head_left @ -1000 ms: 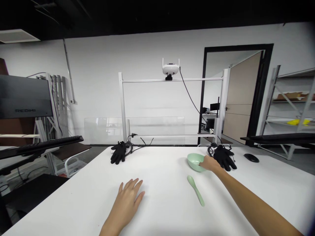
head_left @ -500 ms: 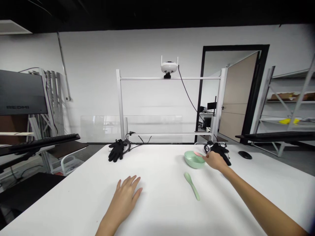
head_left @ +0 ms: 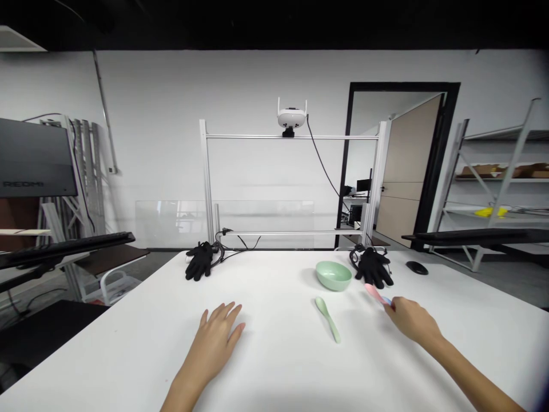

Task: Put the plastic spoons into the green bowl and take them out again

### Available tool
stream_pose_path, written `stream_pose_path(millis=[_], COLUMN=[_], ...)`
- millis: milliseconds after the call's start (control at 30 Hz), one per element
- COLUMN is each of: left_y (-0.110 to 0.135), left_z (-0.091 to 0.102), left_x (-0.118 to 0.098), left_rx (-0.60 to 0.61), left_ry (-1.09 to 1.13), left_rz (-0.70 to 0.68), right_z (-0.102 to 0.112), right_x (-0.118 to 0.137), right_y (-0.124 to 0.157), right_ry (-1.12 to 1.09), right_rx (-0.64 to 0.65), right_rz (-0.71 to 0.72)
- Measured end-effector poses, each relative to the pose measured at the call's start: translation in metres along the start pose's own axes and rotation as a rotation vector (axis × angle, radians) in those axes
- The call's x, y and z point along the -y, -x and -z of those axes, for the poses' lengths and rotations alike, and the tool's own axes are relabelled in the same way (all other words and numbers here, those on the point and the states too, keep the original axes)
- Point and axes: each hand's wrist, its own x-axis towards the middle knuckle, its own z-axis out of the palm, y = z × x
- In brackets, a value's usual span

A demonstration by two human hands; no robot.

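Note:
My right hand (head_left: 409, 317) is closed around a pink spoon (head_left: 374, 293), whose bowl end points away to the upper left. A small blue piece (head_left: 387, 300) shows beside the spoon at my fingertips; I cannot tell what it belongs to. To the left of that hand lies a green spoon (head_left: 327, 319) on the white table. Behind the green spoon stands a green bowl (head_left: 333, 276), upright. My left hand (head_left: 217, 337) rests palm down at the left with fingers spread, holding nothing.
Black gloves with cables lie at the back left (head_left: 200, 262) and back right (head_left: 373, 268) of the white table (head_left: 274, 366). A black mouse (head_left: 417, 268) is near the right glove. A metal frame (head_left: 206, 183) carrying a white device (head_left: 291, 118) rises at the far edge.
My right hand has moved from the bowl's rim toward me and to the right, taking the pink spoon out of the bowl. The blue piece now shows. My left hand stays put.

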Motion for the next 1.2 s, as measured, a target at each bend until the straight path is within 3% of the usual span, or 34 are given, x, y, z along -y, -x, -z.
stream_pose_path(millis=[233,1200], left_y=[0.0,0.0], left_z=[0.001,0.002], left_x=[-0.002,-0.003], left_rx=[0.008,0.022], left_ry=[-0.005,-0.022], left_rz=[-0.002,-0.001], right_z=[-0.019,-0.029], right_x=[-0.011,-0.012], right_y=[0.005,0.003], right_ry=[-0.016,-0.011], right_rx=[0.05,0.073], right_rz=[-0.05,-0.062])
